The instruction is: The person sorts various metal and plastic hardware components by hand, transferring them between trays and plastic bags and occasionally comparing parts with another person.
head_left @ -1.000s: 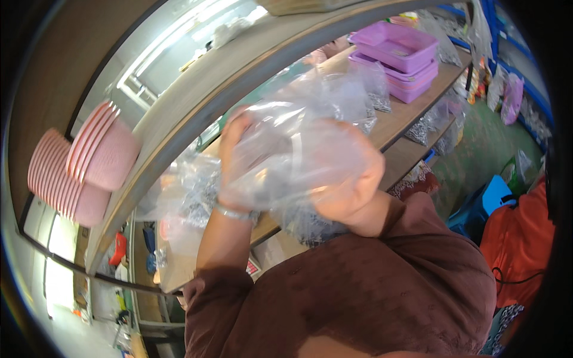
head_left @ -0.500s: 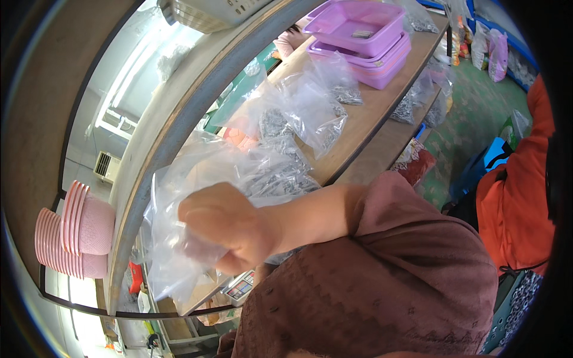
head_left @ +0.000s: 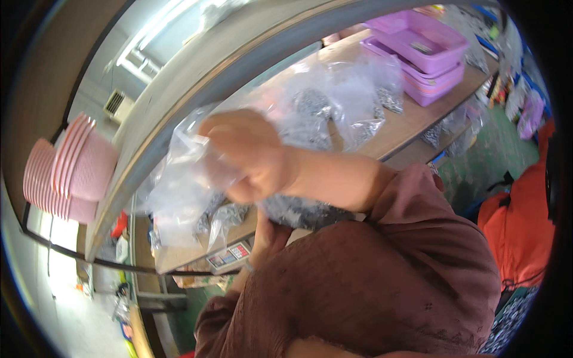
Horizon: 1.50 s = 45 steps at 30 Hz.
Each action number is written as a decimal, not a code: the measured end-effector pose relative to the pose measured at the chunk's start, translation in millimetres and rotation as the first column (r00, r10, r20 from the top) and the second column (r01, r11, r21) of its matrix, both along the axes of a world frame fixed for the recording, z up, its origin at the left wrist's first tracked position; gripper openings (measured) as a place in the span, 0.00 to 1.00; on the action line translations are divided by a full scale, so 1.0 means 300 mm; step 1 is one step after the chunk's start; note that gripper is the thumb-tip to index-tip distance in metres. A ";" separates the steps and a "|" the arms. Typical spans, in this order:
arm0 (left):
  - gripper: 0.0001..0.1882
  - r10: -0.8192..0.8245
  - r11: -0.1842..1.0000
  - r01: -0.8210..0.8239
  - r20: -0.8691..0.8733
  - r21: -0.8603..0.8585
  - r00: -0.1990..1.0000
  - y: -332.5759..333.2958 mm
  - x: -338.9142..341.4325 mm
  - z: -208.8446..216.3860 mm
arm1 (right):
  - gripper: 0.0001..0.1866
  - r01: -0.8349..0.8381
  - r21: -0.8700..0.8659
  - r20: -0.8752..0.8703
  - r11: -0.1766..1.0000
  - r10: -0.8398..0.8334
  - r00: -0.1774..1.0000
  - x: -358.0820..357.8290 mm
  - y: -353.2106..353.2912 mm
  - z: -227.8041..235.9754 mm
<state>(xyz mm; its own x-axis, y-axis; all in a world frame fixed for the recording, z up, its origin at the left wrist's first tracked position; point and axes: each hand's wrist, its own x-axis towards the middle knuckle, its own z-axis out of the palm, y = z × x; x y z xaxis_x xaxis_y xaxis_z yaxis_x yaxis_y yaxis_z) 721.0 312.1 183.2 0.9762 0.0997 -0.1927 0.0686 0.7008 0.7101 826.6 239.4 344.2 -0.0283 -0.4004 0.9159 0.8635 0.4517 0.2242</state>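
My right hand [head_left: 248, 158], blurred by motion, is closed on the gathered upper part of a clear plastic bag [head_left: 185, 197]. Lower down, dark grey small pieces [head_left: 313, 213] bulge in clear plastic under my right forearm, seemingly in the same bag. My left hand [head_left: 270, 237] is at the near side of this filled part and holds it from below; some of its fingers are hidden. Just left of that hand, a digital scale [head_left: 230, 256] lies at the table's edge. Smaller clear bags of grey pieces [head_left: 227, 221] rest behind it.
More clear bags of grey metal pieces [head_left: 313, 104] cover the wooden table [head_left: 382, 140]. Stacked purple baskets [head_left: 433, 53] stand at its far right end. A shelf edge [head_left: 179, 101] crosses overhead, with stacked pink baskets [head_left: 89, 167] on the left. Orange cloth [head_left: 513, 221] is at right.
The view has swung, so the table and baskets sit differently. My right hand still grips the bag. My left hand, mostly hidden before, now shows at the filled part, and more of the scale is visible.
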 end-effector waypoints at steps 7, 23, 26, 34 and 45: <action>0.23 0.115 0.988 -0.112 0.018 -0.109 0.993 0.126 0.142 -0.034 | 0.14 0.080 -0.139 0.104 0.987 -0.066 0.992 0.041 0.089 -0.025; 0.24 0.215 0.960 -0.223 -0.065 -0.171 0.974 0.194 0.138 -0.027 | 0.05 -0.619 -0.259 -0.674 0.741 0.321 0.666 0.161 0.083 -0.211; 0.23 0.285 0.955 -0.290 0.081 0.065 0.955 0.266 0.154 -0.148 | 0.05 -0.627 0.293 -0.691 0.722 0.613 0.383 0.145 0.037 -0.149; 0.28 0.628 -0.057 -0.405 0.348 0.913 0.696 0.494 0.400 -0.198 | 0.05 -0.438 0.346 -0.679 0.830 0.544 0.494 0.219 -0.076 -0.089; 0.06 0.488 -0.448 -0.013 0.256 0.894 0.834 0.749 0.528 0.075 | 0.06 -0.473 0.379 -0.638 0.795 0.595 0.489 0.182 -0.028 -0.089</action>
